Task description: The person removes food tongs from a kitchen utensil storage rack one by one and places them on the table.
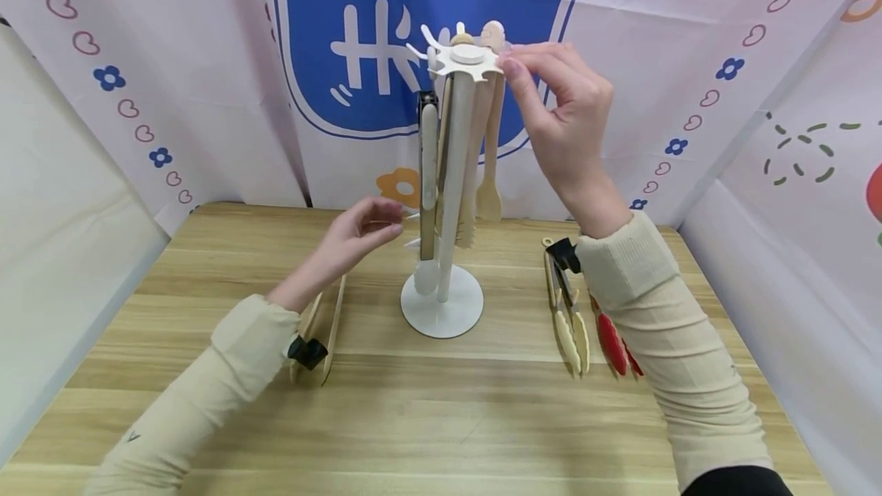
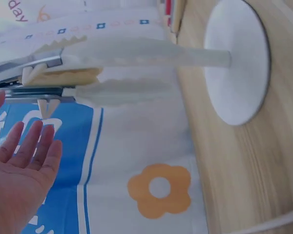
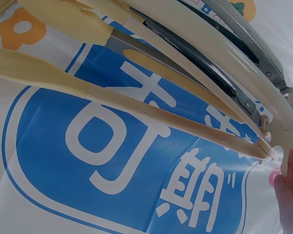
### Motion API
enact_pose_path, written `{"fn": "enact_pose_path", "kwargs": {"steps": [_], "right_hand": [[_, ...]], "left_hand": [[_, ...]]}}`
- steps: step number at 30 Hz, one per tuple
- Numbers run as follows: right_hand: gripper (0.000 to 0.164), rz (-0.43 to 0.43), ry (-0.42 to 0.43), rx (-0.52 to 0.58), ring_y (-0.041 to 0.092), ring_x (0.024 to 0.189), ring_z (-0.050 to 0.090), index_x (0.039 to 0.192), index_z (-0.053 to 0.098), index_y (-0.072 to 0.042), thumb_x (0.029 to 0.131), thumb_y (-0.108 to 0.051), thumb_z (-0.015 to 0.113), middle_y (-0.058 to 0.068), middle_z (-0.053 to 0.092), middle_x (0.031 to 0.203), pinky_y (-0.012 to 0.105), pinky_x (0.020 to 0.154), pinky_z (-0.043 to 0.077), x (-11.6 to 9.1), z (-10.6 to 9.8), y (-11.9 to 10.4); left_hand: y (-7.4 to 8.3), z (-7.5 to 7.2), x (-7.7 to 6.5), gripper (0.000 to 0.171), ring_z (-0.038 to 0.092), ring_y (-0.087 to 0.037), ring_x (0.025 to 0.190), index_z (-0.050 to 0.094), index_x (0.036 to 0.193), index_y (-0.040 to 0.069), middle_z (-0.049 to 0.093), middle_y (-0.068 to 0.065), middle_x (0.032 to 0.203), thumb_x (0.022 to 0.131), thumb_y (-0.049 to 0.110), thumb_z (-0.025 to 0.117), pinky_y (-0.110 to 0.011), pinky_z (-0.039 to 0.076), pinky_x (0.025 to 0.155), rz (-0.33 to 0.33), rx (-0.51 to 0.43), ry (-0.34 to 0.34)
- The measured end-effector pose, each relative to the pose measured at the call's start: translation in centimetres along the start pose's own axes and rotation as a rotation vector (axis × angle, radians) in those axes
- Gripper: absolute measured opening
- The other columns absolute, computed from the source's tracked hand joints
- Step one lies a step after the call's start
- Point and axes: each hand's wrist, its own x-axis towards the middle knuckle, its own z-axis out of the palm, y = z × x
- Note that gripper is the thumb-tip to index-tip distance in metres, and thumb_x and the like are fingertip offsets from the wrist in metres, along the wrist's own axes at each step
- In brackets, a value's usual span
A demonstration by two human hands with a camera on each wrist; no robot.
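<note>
A white utensil stand rises from a round base in the middle of the table, with a ring of hooks on top. My right hand pinches the right side of that ring between thumb and fingers. From the hooks hang tongs with pale tips and a spoon-like utensil with a wooden handle. Beside the hanging tongs, on the left, is my left hand, holding nothing. The left wrist view shows its fingers spread loosely below the tongs' metal arms.
To the right on the wooden table lie cream-tipped tongs and red-tipped tongs, partly behind my right sleeve. Slim wooden tongs lie at the left, partly under my left forearm. A printed cloth hangs behind the stand.
</note>
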Motion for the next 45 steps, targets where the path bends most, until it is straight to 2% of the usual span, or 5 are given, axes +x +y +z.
{"fn": "enact_pose_path", "kwargs": {"steps": [5, 14, 22, 33, 45], "right_hand": [[0.007, -0.002, -0.004, 0.001, 0.024, 0.086, 0.062, 0.080, 0.070, 0.004, 0.081, 0.002, 0.063, 0.016, 0.069, 0.086, 0.028, 0.084, 0.048, -0.1, 0.0, 0.0], [0.007, -0.006, 0.003, 0.001, 0.024, 0.085, 0.062, 0.079, 0.070, 0.005, 0.081, 0.001, 0.064, 0.016, 0.069, 0.085, 0.028, 0.083, 0.048, -0.2, 0.0, 0.0], [0.007, -0.005, 0.000, -0.004, 0.024, 0.085, 0.062, 0.079, 0.070, 0.005, 0.081, 0.001, 0.064, 0.016, 0.069, 0.086, 0.028, 0.083, 0.048, -0.2, 0.0, 0.0], [0.008, -0.009, 0.007, 0.004, 0.024, 0.085, 0.063, 0.079, 0.070, 0.005, 0.081, 0.002, 0.063, 0.016, 0.068, 0.085, 0.028, 0.084, 0.048, -0.1, 0.0, 0.0], [0.008, -0.006, 0.005, 0.002, 0.023, 0.086, 0.062, 0.079, 0.070, 0.005, 0.081, 0.001, 0.063, 0.016, 0.068, 0.085, 0.028, 0.084, 0.048, 0.0, 0.0, -0.1]], "left_hand": [[0.7, 0.6, 0.4, 0.036, 0.051, -0.029, 0.109, 0.047, 0.120, -0.006, 0.051, -0.022, 0.121, 0.088, 0.004, 0.058, -0.028, 0.043, 0.095, 0.040, -0.039, -0.001], [1.3, 1.4, 1.2, 0.042, 0.048, -0.028, 0.111, 0.042, 0.123, -0.010, 0.048, -0.024, 0.121, 0.084, -0.007, 0.057, -0.037, 0.040, 0.099, 0.083, -0.152, -0.003], [1.8, 2.1, 1.7, 0.048, 0.049, -0.023, 0.107, 0.040, 0.125, -0.009, 0.049, -0.021, 0.118, 0.081, -0.009, 0.060, -0.038, 0.040, 0.098, 0.096, -0.160, -0.008], [2.0, 3.0, 2.1, 0.054, 0.050, -0.027, 0.106, 0.038, 0.125, -0.008, 0.051, -0.023, 0.116, 0.078, -0.008, 0.065, -0.036, 0.043, 0.095, 0.108, -0.098, -0.008], [2.0, 3.3, 2.1, 0.047, 0.052, -0.025, 0.103, 0.041, 0.122, -0.008, 0.053, -0.022, 0.111, 0.080, -0.006, 0.064, -0.032, 0.046, 0.093, 0.129, -0.074, 0.032]]}}
